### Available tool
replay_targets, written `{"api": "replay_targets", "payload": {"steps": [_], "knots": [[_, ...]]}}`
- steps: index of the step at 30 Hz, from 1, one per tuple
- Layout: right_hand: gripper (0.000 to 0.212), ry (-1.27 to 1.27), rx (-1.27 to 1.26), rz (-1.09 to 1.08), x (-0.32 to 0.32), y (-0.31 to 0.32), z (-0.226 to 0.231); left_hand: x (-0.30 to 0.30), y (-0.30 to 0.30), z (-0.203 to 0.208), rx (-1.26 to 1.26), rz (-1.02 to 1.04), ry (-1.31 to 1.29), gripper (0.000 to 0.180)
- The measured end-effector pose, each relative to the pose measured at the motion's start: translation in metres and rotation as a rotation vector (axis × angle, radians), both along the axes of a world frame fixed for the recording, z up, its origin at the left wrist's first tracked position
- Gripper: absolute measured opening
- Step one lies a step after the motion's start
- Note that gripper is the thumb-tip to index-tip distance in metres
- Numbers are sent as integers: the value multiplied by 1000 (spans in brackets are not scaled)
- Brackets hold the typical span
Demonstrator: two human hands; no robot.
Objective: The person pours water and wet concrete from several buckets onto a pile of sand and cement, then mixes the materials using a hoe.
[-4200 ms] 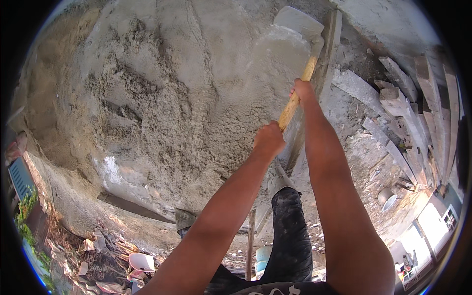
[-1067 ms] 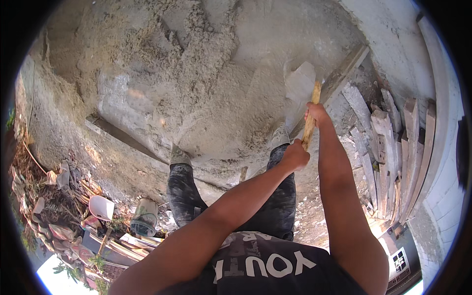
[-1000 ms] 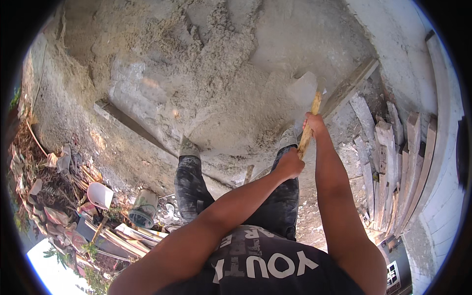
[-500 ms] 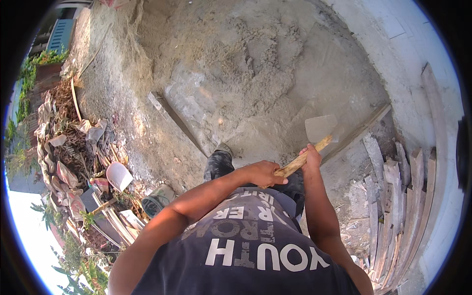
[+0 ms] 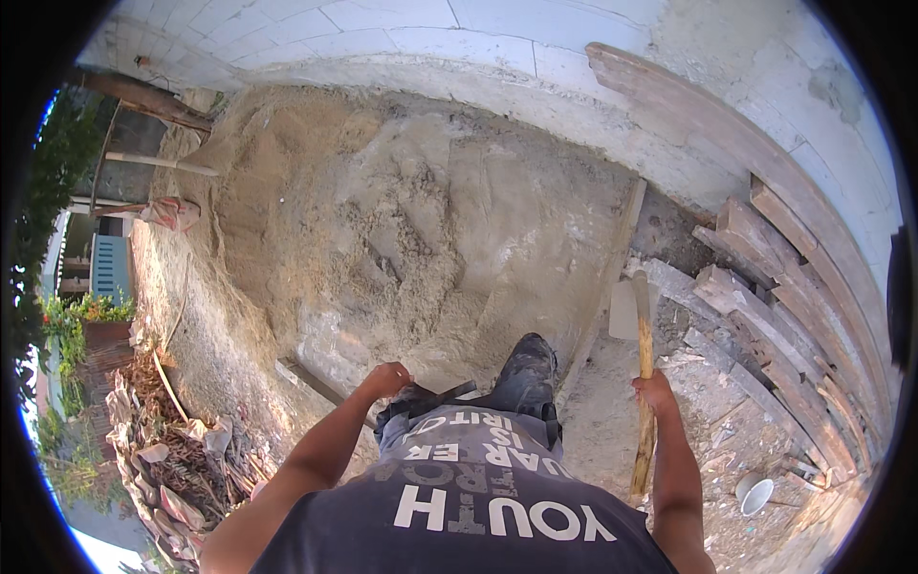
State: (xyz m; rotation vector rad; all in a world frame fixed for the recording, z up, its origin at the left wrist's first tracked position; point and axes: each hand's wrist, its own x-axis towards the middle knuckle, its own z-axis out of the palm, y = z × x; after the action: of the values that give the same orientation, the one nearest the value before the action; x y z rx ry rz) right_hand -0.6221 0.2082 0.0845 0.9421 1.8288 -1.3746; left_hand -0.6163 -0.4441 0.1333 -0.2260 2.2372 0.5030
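Observation:
My right hand [image 5: 654,390] is closed round the pale wooden handle of a hoe [image 5: 644,354], held to my right. Its flat grey blade [image 5: 624,311] is at the far end, over the ground beside a long board [image 5: 601,287]. My left hand [image 5: 388,379] is off the handle, fingers curled, close to my left leg; whether anything is in them is hidden. A dark boot [image 5: 529,371] stands at the near edge of wet grey mortar [image 5: 411,249], which is heaped and ridged in the middle.
Several old planks [image 5: 765,277] are stacked at right, along a pale block wall [image 5: 478,43]. A short board [image 5: 311,381] edges the mortar at near left. A sand pile [image 5: 253,210] rises at far left. Rubbish and sacks [image 5: 158,469] lie lower left; a small bucket [image 5: 754,495] sits lower right.
My left hand has let go of the hoe handle and moved left. My right hand has swung the hoe to the right, over the board. The view has turned toward the wall.

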Motion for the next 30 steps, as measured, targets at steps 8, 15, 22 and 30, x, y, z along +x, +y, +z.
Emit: {"api": "replay_targets", "payload": {"steps": [8, 15, 22, 30], "knots": [[18, -238, 17, -105, 58, 47, -82, -171, 136, 12, 220, 31, 39, 25], [19, -448, -94, 25, 131, 54, -75, -189, 153, 78, 198, 148, 68, 26], [17, -310, -170, 395, 94, 23, 20, -125, 72, 57, 100, 467, 333, 25], [20, -137, 15, 869, -94, -36, 42, -28, -26, -72, -97, -448, 321, 21]]}}
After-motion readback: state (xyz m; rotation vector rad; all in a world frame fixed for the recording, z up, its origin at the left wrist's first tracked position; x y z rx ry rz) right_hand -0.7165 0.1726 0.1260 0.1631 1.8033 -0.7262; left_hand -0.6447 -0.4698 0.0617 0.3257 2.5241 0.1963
